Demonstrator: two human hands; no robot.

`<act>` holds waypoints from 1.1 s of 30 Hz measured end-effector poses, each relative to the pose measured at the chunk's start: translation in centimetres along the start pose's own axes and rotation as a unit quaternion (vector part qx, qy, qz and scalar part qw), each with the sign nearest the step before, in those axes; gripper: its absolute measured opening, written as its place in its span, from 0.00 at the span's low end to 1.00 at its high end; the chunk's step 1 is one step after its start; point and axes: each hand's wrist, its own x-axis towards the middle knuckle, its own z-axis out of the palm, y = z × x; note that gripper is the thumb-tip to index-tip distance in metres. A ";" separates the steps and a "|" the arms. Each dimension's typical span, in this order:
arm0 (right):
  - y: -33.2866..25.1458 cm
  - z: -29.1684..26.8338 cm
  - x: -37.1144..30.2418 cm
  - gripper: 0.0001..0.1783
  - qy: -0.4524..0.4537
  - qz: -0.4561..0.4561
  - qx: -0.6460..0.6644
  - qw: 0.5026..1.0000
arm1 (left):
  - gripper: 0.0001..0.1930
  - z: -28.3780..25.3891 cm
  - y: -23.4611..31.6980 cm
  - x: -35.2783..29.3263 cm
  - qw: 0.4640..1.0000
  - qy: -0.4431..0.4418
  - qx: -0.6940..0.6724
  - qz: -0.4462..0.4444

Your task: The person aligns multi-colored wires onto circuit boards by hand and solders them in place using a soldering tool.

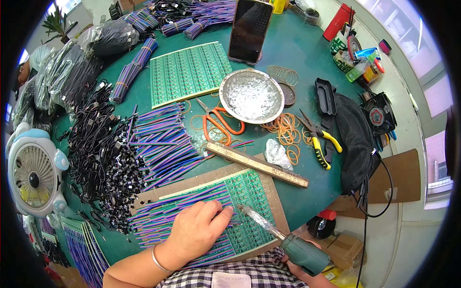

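My left hand, a metal bangle on its wrist, bends over a green circuit board panel with its fingertips pinched at a coloured ribbon wire. Rows of similar wires lie across the panel's left part, under and beside the hand. My right hand grips the green handle of a soldering iron, which hides most of the fingers. The iron's whitish metal tip is close over the panel, just right of the left fingertips. A brown board lies beneath the panel.
Beyond the panel are a wooden bar, a metal bowl with silvery flakes, orange-handled scissors, pliers and rubber bands. Wire bundles and black cables crowd the left, near a small fan. A phone stands upright behind.
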 end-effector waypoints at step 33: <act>-0.3 -0.2 -0.2 0.07 -0.004 -0.009 -0.005 1.000 | 0.10 0.0 0.0 0.0 1.000 -0.001 0.009 0.006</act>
